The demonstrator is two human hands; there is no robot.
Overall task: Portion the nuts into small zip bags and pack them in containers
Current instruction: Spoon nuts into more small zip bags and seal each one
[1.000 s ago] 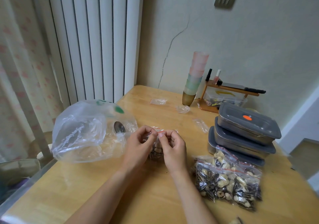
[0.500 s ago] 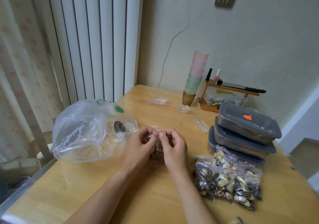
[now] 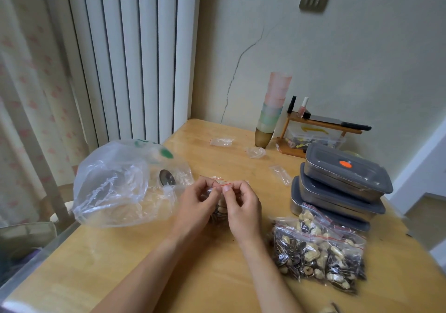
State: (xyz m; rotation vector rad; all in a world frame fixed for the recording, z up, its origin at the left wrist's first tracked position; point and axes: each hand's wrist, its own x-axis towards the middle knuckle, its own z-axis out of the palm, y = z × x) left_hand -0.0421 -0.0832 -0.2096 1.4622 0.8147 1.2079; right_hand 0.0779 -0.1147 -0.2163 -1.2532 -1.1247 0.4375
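A person sits at a wooden table (image 3: 135, 259), both forearms reaching in from the bottom edge. The left hand (image 3: 195, 206) and right hand (image 3: 243, 206) meet at the middle of the table, fingers curled, each pinching the red-striped top edge of a small zip bag (image 3: 220, 210) between thumb and fingertips. The bag stands upright between the hands, partly hidden, with pale nuts and dark seeds inside.

To the left lies a big, crumpled clear bag (image 3: 115, 187), mouth toward the hands, with a metal spoon (image 3: 167, 177) inside near the opening.

To the right, near the right forearm, filled bags (image 3: 318, 252) of the same mix lie in a loose pile. Just behind them stand three grey-lidded metal containers (image 3: 342, 180), stacked, the top lid bearing an orange dot.

Three empty small bags (image 3: 221, 142) lie scattered on the far side of the table. At the back, by the wall, stand a tower of pastel cups (image 3: 272, 110) and a small wooden rack (image 3: 321, 124) holding bottles and a knife.
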